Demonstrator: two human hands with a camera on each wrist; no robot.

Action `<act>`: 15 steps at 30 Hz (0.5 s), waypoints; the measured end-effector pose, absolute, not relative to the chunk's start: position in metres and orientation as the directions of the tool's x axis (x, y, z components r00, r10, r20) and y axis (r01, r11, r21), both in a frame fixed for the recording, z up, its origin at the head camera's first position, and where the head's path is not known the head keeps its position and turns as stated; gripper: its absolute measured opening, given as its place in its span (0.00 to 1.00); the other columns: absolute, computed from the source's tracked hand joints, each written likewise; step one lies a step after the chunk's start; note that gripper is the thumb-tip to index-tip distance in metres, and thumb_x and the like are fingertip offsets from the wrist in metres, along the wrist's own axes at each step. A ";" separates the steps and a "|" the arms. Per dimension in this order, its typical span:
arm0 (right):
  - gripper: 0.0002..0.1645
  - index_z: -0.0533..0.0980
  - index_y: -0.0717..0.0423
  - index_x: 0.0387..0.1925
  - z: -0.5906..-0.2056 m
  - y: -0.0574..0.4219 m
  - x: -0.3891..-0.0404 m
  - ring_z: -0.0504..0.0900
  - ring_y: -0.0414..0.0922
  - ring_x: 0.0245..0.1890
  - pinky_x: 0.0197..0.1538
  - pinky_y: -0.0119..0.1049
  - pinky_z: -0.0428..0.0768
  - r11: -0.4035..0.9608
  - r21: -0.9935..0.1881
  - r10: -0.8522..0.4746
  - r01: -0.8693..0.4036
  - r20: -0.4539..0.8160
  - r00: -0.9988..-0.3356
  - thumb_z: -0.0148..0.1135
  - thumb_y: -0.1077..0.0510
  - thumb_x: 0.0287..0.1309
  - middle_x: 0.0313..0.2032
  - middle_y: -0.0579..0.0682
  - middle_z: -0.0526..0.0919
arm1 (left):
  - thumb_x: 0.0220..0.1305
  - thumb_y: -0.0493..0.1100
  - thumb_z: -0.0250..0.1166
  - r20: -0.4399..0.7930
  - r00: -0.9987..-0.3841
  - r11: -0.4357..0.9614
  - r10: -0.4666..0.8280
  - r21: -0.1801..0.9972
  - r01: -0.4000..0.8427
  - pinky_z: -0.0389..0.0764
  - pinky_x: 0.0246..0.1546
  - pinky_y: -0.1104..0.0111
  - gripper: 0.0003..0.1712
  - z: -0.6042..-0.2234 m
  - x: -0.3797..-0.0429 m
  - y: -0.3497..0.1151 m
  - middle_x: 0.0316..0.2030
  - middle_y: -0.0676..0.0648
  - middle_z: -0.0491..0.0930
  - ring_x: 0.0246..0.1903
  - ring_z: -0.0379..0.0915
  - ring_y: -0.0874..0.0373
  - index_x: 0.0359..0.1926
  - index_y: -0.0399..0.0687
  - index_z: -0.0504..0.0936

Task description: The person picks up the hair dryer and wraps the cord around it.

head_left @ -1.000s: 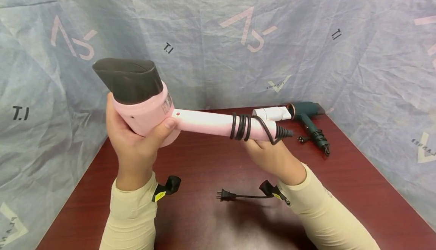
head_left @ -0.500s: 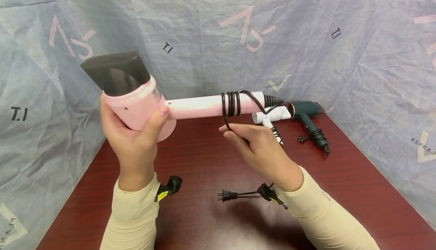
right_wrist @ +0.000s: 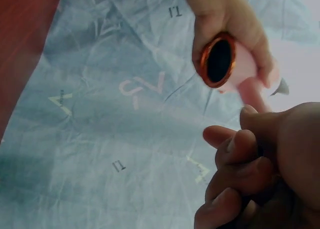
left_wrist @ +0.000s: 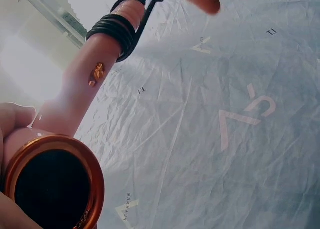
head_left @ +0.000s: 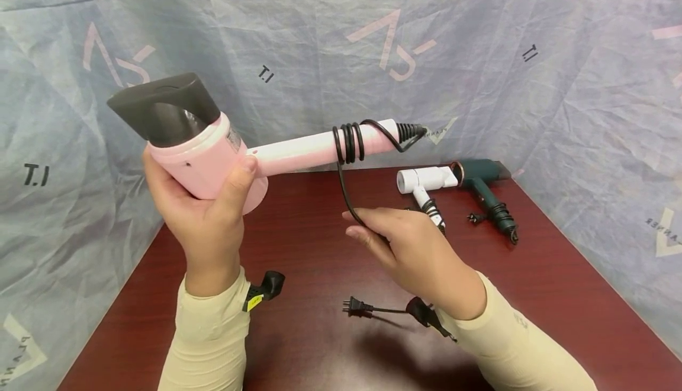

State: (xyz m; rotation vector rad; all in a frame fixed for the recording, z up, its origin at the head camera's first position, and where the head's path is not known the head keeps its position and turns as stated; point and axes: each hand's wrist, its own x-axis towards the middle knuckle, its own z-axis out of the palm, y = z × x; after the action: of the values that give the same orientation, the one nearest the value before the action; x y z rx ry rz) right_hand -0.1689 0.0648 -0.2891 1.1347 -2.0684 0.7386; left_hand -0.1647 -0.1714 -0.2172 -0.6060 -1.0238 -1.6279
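Observation:
My left hand (head_left: pixel 205 225) grips the body of a pink hair dryer (head_left: pixel 303 153) in the air above the table, thumb near the base of the handle. The dryer's black nozzle (head_left: pixel 173 115) points up and left. Several turns of black power cord (head_left: pixel 348 142) wrap the handle, and a length runs down from them to my right hand (head_left: pixel 418 249), whose curled fingers hold it. The plug (head_left: pixel 358 306) hangs out on the near side, below my right hand. In the left wrist view, the dryer's copper-coloured rear ring (left_wrist: pixel 97 181) faces the camera.
On the red-brown table (head_left: pixel 298 249), a white hair dryer (head_left: pixel 428 179) and a dark green hair dryer (head_left: pixel 485 172) lie at the back right, cords wrapped on their handles. Grey printed cloth (head_left: pixel 298 35) hangs around the table's back and sides.
The dryer has tilted so its handle end rises, and it has shifted left. My right hand came out from behind the handle and drew a length of cord downward off it.

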 end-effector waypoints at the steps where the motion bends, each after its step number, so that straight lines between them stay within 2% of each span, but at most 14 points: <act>1: 0.12 0.85 0.52 0.50 -0.289 0.065 -0.167 0.86 0.34 0.36 0.40 0.32 0.84 0.461 -0.149 -0.511 -0.875 0.761 -0.399 0.66 0.53 0.70 0.42 0.42 0.91 | 0.38 0.28 0.77 0.804 -0.300 -0.058 -0.514 0.316 0.947 0.80 0.54 0.55 0.37 -0.217 -0.165 -0.172 0.47 0.33 0.80 0.47 0.76 0.38 0.54 0.31 0.75; 7: 0.14 0.83 0.55 0.51 -0.287 0.067 -0.152 0.83 0.33 0.31 0.37 0.30 0.83 0.428 -0.079 -0.561 -0.900 0.757 -0.334 0.61 0.51 0.74 0.42 0.43 0.91 | 0.38 0.29 0.78 0.821 -0.269 0.033 -0.504 0.329 0.944 0.79 0.56 0.56 0.38 -0.219 -0.168 -0.173 0.48 0.33 0.80 0.49 0.76 0.37 0.55 0.32 0.74; 12: 0.17 0.82 0.59 0.49 -0.280 0.072 -0.144 0.84 0.35 0.29 0.35 0.32 0.84 0.429 -0.017 -0.566 -0.903 0.774 -0.283 0.54 0.51 0.78 0.38 0.44 0.90 | 0.40 0.30 0.78 0.865 -0.291 0.145 -0.409 0.376 0.915 0.78 0.56 0.58 0.40 -0.223 -0.168 -0.174 0.52 0.36 0.79 0.50 0.75 0.39 0.58 0.33 0.73; 15: 0.19 0.81 0.60 0.47 -0.274 0.077 -0.143 0.85 0.36 0.29 0.35 0.34 0.84 0.437 -0.001 -0.543 -0.899 0.797 -0.265 0.51 0.51 0.80 0.38 0.45 0.90 | 0.42 0.32 0.79 0.887 -0.313 0.235 -0.341 0.402 0.885 0.75 0.60 0.57 0.42 -0.227 -0.167 -0.175 0.54 0.40 0.79 0.54 0.75 0.42 0.61 0.32 0.73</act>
State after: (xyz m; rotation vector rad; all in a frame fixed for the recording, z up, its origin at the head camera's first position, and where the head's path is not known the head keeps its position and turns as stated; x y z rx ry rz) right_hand -0.1434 0.0769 -0.2743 1.2143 -1.9418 0.6051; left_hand -0.1671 -0.1752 -0.2268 -0.5634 -1.3675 -1.3600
